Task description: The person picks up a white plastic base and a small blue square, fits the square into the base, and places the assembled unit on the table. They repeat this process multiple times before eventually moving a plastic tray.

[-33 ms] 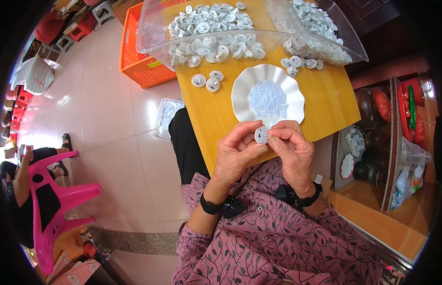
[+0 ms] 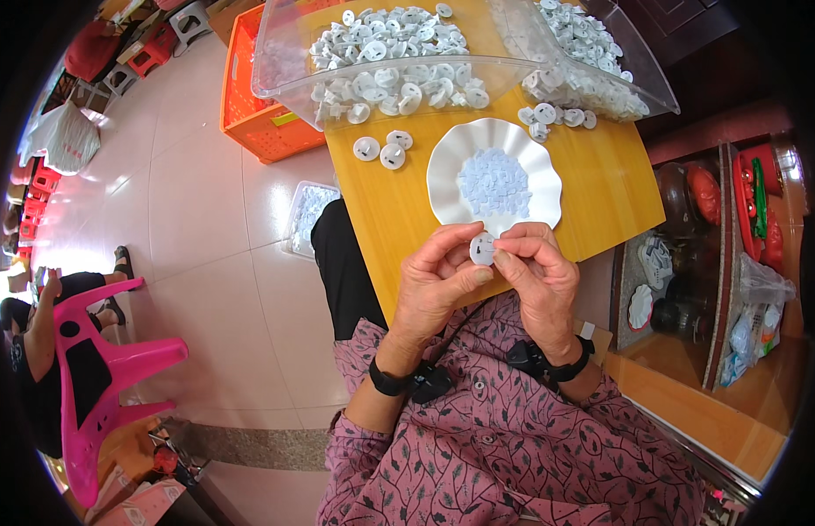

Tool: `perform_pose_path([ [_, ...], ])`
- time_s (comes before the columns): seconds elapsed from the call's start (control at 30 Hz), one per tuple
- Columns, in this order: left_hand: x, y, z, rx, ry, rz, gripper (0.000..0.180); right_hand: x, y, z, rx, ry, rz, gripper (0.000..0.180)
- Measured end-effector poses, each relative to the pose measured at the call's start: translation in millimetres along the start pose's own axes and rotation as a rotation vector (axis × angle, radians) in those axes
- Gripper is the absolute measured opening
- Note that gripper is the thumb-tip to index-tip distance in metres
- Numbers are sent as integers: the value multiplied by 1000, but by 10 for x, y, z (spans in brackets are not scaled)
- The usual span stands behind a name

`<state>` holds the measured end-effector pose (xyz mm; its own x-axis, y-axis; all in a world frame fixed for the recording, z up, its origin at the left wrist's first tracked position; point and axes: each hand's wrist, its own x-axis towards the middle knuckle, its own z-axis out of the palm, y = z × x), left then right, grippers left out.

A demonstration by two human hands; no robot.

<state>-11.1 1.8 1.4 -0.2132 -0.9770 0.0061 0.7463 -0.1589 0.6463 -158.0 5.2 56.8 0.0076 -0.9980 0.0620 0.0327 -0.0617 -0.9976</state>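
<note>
Close to my body, at the table's near edge, I hold a small white round plastic disc with dark slots (image 2: pixel 482 249). The thumb and forefinger of my left hand (image 2: pixel 438 276) pinch it from above and below. My right hand (image 2: pixel 541 273) is closed at the disc's right edge, thumb against it; whether a small piece sits between those fingertips is hidden. Just beyond my hands is a white scalloped plate (image 2: pixel 444 180) bearing a heap of tiny pale-blue flat pieces (image 2: pixel 495 182). Three similar discs (image 2: pixel 392 156) lie to the plate's left, and several more (image 2: pixel 545 114) beyond it at the right.
Clear plastic bins (image 2: pixel 276 79) full of white parts stand at the table's (image 2: pixel 372 219) far side. An orange crate (image 2: pixel 272 131) is behind left. A small tub (image 2: pixel 308 219) sits on the floor. A pink stool (image 2: pixel 118 359) and a seated person are at left, open shelves (image 2: pixel 675 377) at right.
</note>
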Motion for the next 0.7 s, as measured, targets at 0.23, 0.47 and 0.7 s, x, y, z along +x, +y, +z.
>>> perform_pose_path([
  [0.23, -16, -4, -36, 82, 25, -5, 49, -12, 6, 6, -61, -9, -50, 12],
  [0.47, -17, -1, -29, 86, 25, -19, 49, -6, 14, 33, -326, 40, -181, 10],
  [0.7, -8, 2, -25, 167, 40, 43, 46, 19, -35, 68, -585, 27, -391, 9],
])
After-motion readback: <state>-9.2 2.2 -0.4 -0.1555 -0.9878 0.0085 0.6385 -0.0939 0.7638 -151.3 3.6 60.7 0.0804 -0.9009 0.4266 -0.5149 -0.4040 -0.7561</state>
